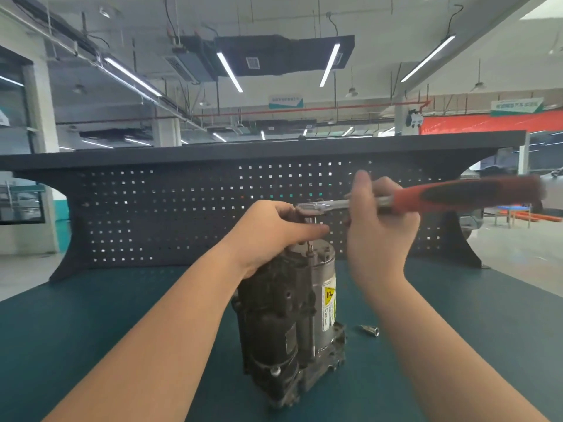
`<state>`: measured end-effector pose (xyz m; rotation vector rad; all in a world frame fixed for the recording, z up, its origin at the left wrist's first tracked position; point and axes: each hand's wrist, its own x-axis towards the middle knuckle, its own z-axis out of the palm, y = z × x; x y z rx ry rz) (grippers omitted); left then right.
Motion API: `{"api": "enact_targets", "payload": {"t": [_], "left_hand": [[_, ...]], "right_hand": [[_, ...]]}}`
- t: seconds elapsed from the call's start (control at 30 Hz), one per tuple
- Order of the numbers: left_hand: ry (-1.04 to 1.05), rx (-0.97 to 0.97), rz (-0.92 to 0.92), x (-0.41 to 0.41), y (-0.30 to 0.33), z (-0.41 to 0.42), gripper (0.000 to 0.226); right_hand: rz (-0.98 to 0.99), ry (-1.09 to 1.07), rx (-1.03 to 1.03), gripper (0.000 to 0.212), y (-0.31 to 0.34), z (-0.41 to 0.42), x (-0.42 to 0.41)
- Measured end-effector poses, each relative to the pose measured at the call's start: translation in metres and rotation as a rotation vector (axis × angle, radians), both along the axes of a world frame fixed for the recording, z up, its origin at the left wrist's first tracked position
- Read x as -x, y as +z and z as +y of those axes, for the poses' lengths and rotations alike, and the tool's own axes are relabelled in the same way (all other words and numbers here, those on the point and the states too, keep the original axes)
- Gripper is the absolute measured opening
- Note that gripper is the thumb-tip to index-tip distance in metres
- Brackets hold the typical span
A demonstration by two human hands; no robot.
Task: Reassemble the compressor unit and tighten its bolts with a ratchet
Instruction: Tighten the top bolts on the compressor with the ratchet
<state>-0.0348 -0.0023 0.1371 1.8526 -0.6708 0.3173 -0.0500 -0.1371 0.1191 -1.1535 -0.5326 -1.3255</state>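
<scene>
We see one compressor (pixel 289 324) standing upright on the green tabletop (pixel 91 345), near its front edge, with a yellow warning label (pixel 329 303) on its silver cylinder. One loose socket (pixel 369 331) lies on the tabletop just right of the compressor's base. Above it, our two hands work at the top. The left hand (pixel 271 233) curls around the compressor's upper end and the ratchet head. The right hand (pixel 380 217) grips the one ratchet (pixel 426 197) at its shaft; the red and black handle juts right, blurred. Behind stands one dark pegboard (pixel 182 208), and four lit strip lights hang overhead.
</scene>
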Motion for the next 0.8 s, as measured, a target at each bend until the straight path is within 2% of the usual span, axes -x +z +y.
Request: {"api": "enact_targets", "payload": {"t": [0.07, 0.1, 0.13, 0.2, 0.27, 0.33, 0.37, 0.4, 0.43, 0.47, 0.53, 0.6, 0.63, 0.7, 0.73, 0.77, 0.8], "left_hand": [[-0.012, 0.009, -0.042, 0.002, -0.001, 0.0, 0.043], [-0.018, -0.004, -0.067, 0.002, -0.001, -0.001, 0.047], [-0.02, -0.015, -0.088, 0.004, -0.001, -0.002, 0.045], [-0.026, -0.005, -0.083, 0.002, -0.001, -0.003, 0.025], [-0.016, -0.002, -0.043, -0.001, 0.0, 0.0, 0.011], [-0.012, -0.004, -0.019, -0.003, -0.001, 0.002, 0.014], [-0.024, 0.007, -0.012, -0.004, -0.001, 0.003, 0.014], [-0.039, 0.022, -0.008, -0.004, -0.002, 0.004, 0.013], [-0.048, 0.029, -0.003, -0.004, -0.002, 0.004, 0.012], [-0.047, 0.027, -0.001, -0.004, -0.002, 0.005, 0.013], [-0.029, 0.0, -0.008, -0.005, -0.002, 0.007, 0.023], [-0.025, -0.03, -0.025, -0.005, -0.003, 0.008, 0.03], [-0.025, -0.034, -0.038, -0.004, -0.004, 0.006, 0.035], [-0.027, -0.029, -0.052, -0.003, -0.005, 0.004, 0.054], [-0.029, -0.019, -0.054, -0.002, -0.004, 0.003, 0.054], [-0.014, -0.02, -0.058, -0.002, -0.003, 0.003, 0.046], [0.009, -0.036, -0.057, -0.002, -0.002, 0.004, 0.037]], "right_hand": [[-0.228, -0.52, 0.429, 0.038, -0.001, 0.001, 0.002], [-0.34, -0.659, 0.482, 0.04, -0.006, 0.003, 0.0], [-0.376, -0.671, 0.461, 0.039, -0.011, 0.005, -0.002], [-0.224, -0.452, 0.374, 0.034, -0.014, 0.007, -0.003], [-0.044, -0.136, 0.081, 0.034, -0.009, 0.006, -0.003], [0.202, 0.368, -0.298, 0.033, 0.004, -0.001, -0.003], [0.338, 0.576, -0.415, 0.031, 0.007, -0.004, -0.007], [0.41, 0.707, -0.478, 0.03, 0.007, -0.005, -0.013], [0.428, 0.734, -0.481, 0.029, 0.005, -0.003, -0.015], [0.389, 0.665, -0.441, 0.03, 0.002, -0.001, -0.016], [0.198, 0.325, -0.254, 0.035, -0.003, 0.007, -0.007], [-0.022, -0.097, 0.077, 0.035, -0.004, 0.006, 0.003], [-0.072, -0.259, 0.251, 0.03, -0.001, 0.004, 0.006], [0.041, -0.408, 0.531, 0.025, 0.005, 0.002, 0.01], [0.096, -0.513, 0.564, 0.028, 0.008, 0.002, 0.01], [0.07, -0.486, 0.444, 0.034, 0.007, 0.003, 0.006], [0.041, -0.271, 0.18, 0.037, 0.004, 0.004, 0.002]]}}
